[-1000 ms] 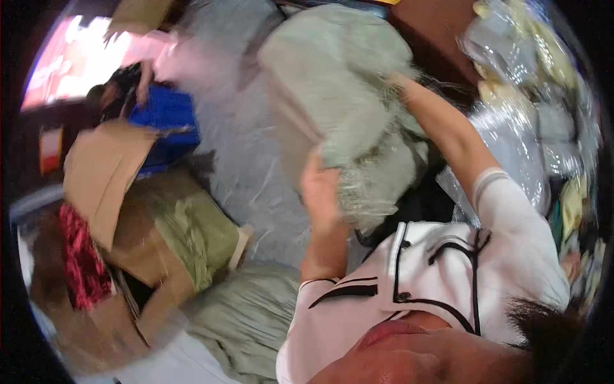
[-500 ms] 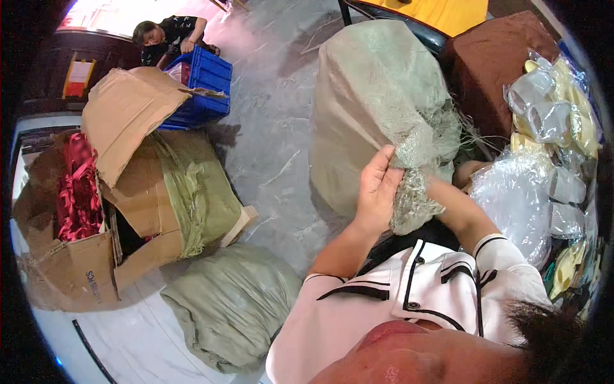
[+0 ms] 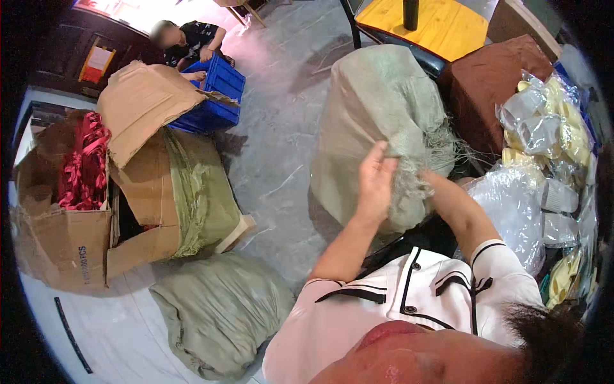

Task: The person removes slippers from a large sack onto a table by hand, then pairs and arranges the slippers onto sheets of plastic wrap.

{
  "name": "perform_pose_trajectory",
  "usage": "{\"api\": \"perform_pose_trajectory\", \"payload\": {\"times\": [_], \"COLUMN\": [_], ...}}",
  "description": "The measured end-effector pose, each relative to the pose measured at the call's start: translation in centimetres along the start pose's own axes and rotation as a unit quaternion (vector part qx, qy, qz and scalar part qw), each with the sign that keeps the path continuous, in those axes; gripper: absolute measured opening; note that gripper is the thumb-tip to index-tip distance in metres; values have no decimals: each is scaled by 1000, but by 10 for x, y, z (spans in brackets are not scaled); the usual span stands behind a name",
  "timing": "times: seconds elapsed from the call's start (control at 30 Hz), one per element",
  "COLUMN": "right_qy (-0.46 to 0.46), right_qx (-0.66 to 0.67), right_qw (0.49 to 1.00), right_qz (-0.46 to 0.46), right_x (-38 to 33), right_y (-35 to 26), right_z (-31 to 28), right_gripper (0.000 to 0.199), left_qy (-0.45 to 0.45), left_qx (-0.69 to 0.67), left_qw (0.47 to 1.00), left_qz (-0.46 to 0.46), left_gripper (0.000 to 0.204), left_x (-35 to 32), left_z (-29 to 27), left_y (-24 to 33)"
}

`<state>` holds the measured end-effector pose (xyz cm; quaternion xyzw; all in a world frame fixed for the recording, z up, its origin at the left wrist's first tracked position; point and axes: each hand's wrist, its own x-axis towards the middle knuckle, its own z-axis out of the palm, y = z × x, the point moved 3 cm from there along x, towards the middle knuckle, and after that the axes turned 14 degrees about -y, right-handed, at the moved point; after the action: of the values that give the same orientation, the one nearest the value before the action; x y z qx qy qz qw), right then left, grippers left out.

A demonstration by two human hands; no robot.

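A large, bulging grey-green woven sack (image 3: 358, 109) stands in front of me, its mouth frayed into loose threads on the near right side. At the near edge of that mouth, my left hand (image 3: 376, 182) has its fingers closed on the sack's fabric. My right hand (image 3: 427, 184) reaches in from the right, against the frayed edge; its fingers are hidden behind the fabric and threads. What the sack contains cannot be seen.
Left stands an opened cardboard box (image 3: 144, 205) beside red ribbon-like material (image 3: 84, 163). A folded grey-green sack (image 3: 220, 313) lies near left. Far left, another person (image 3: 201, 41) handles a blue crate (image 3: 217, 96). Clear-wrapped goods (image 3: 511, 205) and a brown block-shaped bundle (image 3: 489, 89) sit right.
The frayed flap that hung toward me now lies closer against the sack, with my hands still at its mouth. The other person's arm has shifted over the blue crate.
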<state>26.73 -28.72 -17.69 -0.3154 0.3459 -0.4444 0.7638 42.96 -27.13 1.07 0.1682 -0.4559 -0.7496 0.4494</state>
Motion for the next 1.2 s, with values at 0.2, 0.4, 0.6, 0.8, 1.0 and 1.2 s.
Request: {"api": "perform_pose_trajectory", "payload": {"times": [0.2, 0.4, 0.6, 0.8, 1.0, 1.2], "right_qy": [34, 88, 176, 416, 423, 457], "right_qx": [-27, -101, -512, -390, -326, -189], "right_qw": [999, 988, 839, 815, 786, 736], "right_qz": [8, 76, 57, -104, -311, -464], "right_x": [-17, -188, -374, -541, -608, -661], "right_y": [-69, -201, -244, -213, -231, -261], "right_z": [-75, -9, 3, -23, -114, -235], "right_gripper": [35, 35, 44, 55, 54, 57], "left_qy": [94, 146, 119, 84, 51, 27], "left_qx": [180, 536, 518, 764, 786, 823], "left_qw": [978, 832, 846, 614, 586, 553], "left_qz": [44, 21, 33, -179, -189, -126], "left_gripper": [35, 31, 27, 36, 41, 34], "left_x": [29, 36, 38, 25, 31, 49], "left_z": [-25, -90, -121, -58, 3, 5], "left_y": [47, 59, 52, -15, -26, -24]}}
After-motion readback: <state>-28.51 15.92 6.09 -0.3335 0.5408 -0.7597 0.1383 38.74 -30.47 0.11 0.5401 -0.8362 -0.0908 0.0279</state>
